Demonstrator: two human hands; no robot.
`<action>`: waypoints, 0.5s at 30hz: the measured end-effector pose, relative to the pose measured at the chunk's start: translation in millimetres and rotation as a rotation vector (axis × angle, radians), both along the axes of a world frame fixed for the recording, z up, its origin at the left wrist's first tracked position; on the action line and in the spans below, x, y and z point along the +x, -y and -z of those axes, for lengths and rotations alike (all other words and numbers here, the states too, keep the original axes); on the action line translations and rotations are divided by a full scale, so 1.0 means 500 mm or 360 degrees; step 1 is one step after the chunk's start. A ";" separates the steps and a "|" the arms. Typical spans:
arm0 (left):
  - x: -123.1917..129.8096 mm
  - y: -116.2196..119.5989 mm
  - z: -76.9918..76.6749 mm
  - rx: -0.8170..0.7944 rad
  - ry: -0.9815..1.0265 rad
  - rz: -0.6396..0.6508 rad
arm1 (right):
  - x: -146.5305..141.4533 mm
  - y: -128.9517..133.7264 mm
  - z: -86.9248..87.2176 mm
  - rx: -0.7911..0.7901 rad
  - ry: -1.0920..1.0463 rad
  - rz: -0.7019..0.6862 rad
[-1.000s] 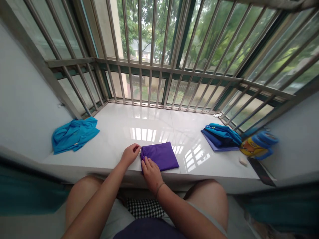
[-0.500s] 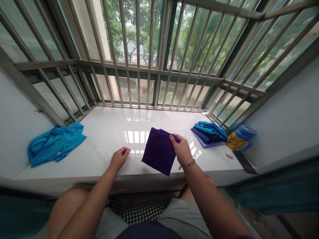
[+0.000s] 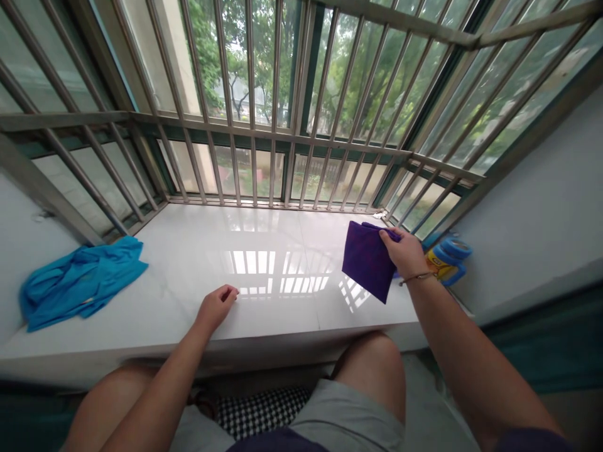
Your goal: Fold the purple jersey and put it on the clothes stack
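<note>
My right hand (image 3: 402,252) is raised above the right part of the white stone windowsill (image 3: 188,276), shut on a corner of a folded purple cloth (image 3: 367,260). The cloth hangs down, clear of the sill, and partly hides a stack of blue clothes (image 3: 396,274). My left hand (image 3: 217,307) rests at the sill's front, fingers loosely curled and holding nothing. The nearest thing to it is the sill itself. A crumpled bright blue garment (image 3: 80,284) lies far to its left.
A yellow container with blue lids (image 3: 445,263) stands at the sill's right end, against a pale wall (image 3: 532,188). Steel window bars (image 3: 264,157) run along the far side. A checked cushion (image 3: 261,411) lies below, between my knees.
The purple cloth has gone from lying flat on the sill to hanging from my right hand, moving up and right. My left hand has let go. The view has shifted right.
</note>
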State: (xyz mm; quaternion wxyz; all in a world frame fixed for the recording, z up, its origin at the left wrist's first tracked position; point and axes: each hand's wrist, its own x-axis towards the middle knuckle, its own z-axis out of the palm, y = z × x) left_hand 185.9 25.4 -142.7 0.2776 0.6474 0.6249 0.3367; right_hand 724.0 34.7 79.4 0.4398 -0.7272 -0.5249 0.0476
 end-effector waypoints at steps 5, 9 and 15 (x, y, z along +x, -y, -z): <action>-0.003 -0.006 0.011 0.0022 -0.0064 0.0016 | 0.111 -0.095 -0.045 0.0034 -0.0404 0.0146; -0.004 -0.007 0.015 -0.0001 -0.0099 0.0023 | 0.164 -0.172 -0.081 0.0064 -0.0583 0.0277; 0.000 -0.003 0.008 -0.0021 -0.0132 0.0026 | 0.234 -0.261 -0.148 -0.0082 -0.0411 0.0510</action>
